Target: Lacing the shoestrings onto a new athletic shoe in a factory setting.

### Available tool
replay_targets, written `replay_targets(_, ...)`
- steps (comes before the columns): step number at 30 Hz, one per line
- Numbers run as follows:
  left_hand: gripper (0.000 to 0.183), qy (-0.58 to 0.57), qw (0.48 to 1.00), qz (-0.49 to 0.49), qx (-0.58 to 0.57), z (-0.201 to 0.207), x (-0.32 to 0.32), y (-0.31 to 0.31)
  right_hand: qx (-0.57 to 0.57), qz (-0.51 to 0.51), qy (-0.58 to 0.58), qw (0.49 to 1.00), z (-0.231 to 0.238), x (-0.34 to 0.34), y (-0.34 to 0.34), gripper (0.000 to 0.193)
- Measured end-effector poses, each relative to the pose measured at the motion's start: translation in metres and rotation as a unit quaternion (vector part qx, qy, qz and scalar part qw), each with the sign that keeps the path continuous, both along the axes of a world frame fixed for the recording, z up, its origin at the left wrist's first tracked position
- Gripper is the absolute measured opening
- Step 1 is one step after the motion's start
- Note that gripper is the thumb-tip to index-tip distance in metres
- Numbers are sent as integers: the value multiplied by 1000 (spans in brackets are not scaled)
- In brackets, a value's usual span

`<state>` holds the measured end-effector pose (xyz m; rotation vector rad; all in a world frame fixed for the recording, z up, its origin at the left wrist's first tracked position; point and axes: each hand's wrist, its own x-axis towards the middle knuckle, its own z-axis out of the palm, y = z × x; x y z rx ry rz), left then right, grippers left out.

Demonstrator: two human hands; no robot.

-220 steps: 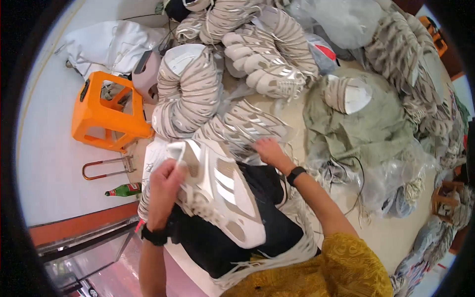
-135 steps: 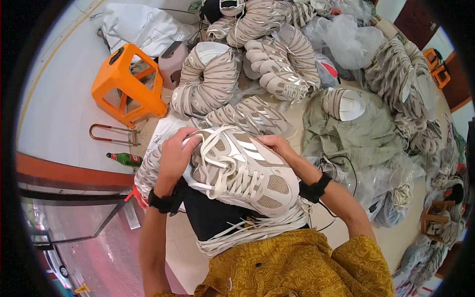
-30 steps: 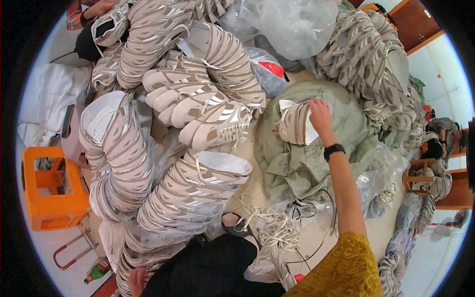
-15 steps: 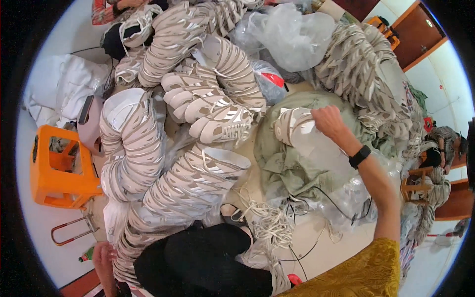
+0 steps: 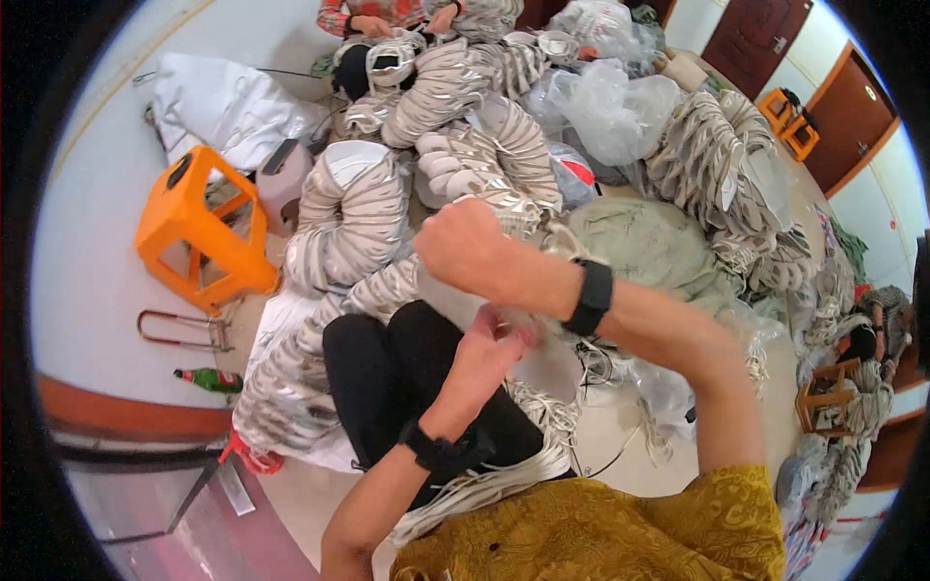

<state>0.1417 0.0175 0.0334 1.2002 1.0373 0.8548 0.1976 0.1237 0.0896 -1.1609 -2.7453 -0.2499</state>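
My right hand (image 5: 460, 244), now off green bundle (image 5: 644, 247), is hovering fist-like over lap (image 5: 373, 382); left hand (image 5: 486, 356) is curling near it, apparently readying two-handed handling. Pale blurred piece (image 5: 554, 368) is showing beneath right forearm; grip I cannot tell.

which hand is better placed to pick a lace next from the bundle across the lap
Left, probably: the left hand is lower in view, nearer the pale laces. The right hand is a curled fist farther up. Blur hides whether either holds anything.
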Motion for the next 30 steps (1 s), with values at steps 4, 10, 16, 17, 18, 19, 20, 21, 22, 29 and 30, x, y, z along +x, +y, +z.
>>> replay_targets(4, 33, -111, 983, 132, -63, -12, -16, -16, -21, 15, 15, 1000, 6, -44, -33, 11)
replay_targets(10, 36, -379, 896, 199, -114, -43, -97, -30, -230, 47, 276, 932, -10, 17, -15, 41)
replay_targets(16, 35, -311, 907, 215, -187, -103, -115, -53, -482, -98, 425, 760, -143, 52, -32, 61)
replay_targets(17, 33, -262, 913, 211, -229, -104, -116, -54, -542, -162, 493, 660, -159, 50, -38, 65)
replay_targets(18, 32, -194, 908, 212, -306, -102, -114, -54, -542, -134, 514, 651, -169, 50, -41, 65)
replay_targets(19, 32, -137, 916, 230, -298, -98, -114, -54, -536, -125, 528, 647, -176, 50, -46, 66)
replay_targets(20, 32, -80, 936, 230, -255, -90, -116, -53, -527, -108, 547, 642, -180, 50, -53, 67)
replay_targets(21, 33, 59, 956, 235, -167, -83, -114, -53, -485, -104, 544, 677, -182, 49, -61, 65)
replay_targets(22, 34, 212, 937, 253, -114, -74, -115, -53, -499, -127, 537, 668, -183, 48, -68, 65)
replay_targets(29, 46, 524, 774, -44, 354, -56, -74, -85, -453, -76, 578, 674, -186, 70, -110, 42)
replay_targets(30, 47, 520, 789, -35, 325, -55, -72, -86, -497, -106, 516, 690, -180, 84, -117, 34)
